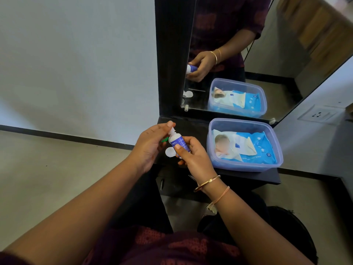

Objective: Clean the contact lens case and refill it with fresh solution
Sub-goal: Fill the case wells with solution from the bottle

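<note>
My right hand (193, 155) grips the body of a small white and purple solution bottle (178, 142), held tilted above a black shelf (248, 175). My left hand (150, 144) pinches the bottle's white nozzle cap (172, 131) between thumb and fingertips. Under the bottle, on the shelf, lies the white round contact lens case (169, 152), partly hidden by my hands. A green piece (164, 139) shows behind my left hand; I cannot tell what it is.
A clear plastic box (212, 146) holding a blue pack of wet wipes (254, 148) stands on the shelf's right side. A mirror (286, 54) rises behind the shelf and reflects the box and my hand. A wall socket (319, 114) sits at right.
</note>
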